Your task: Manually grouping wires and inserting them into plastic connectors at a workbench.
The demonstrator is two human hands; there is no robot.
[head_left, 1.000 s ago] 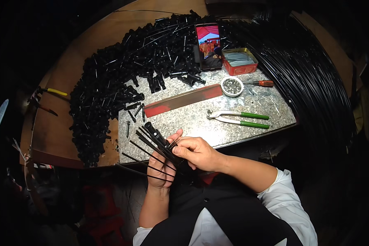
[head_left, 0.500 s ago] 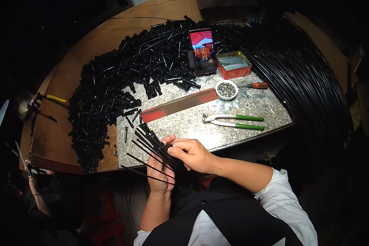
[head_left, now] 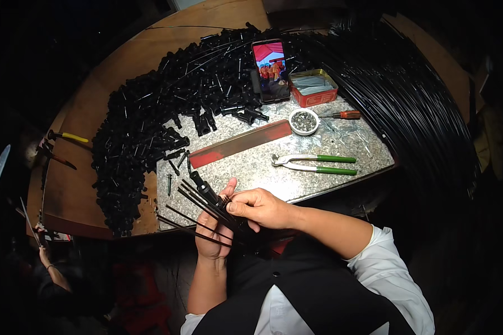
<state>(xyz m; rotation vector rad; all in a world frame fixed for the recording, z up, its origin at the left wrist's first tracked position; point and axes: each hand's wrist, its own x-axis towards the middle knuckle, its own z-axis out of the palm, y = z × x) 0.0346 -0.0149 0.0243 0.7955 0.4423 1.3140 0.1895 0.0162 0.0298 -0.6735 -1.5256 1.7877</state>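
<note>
My left hand (head_left: pixel 211 241) is cupped from below around a bundle of thin black rods that look like umbrella ribs (head_left: pixel 197 223). They fan out toward the upper left. Among them a thicker black tubular piece (head_left: pixel 206 192) sticks up past the fingers. From the right, my right hand (head_left: pixel 264 209) closes over the same bundle, thumb and fingers pinching where the rods meet the tube. What exactly lies under the right fingertips is hidden. The lower end of the bundle merges with my dark vest.
Beyond my hands, a stone slab (head_left: pixel 246 178) carries green-handled pincers (head_left: pixel 318 164), a red-brown metal bar (head_left: pixel 240 144), a white bowl of small metal bits (head_left: pixel 304 121), a screwdriver (head_left: pixel 346 114), a wire tin (head_left: pixel 313 99) and a phone (head_left: pixel 271 72). Black fittings (head_left: pixel 134 134) and long black rods (head_left: pixel 419 106) flank it.
The thick tubular piece shows more clearly, and the rods have shifted slightly left and down. Both hands keep their hold. The whole view has slid a little.
</note>
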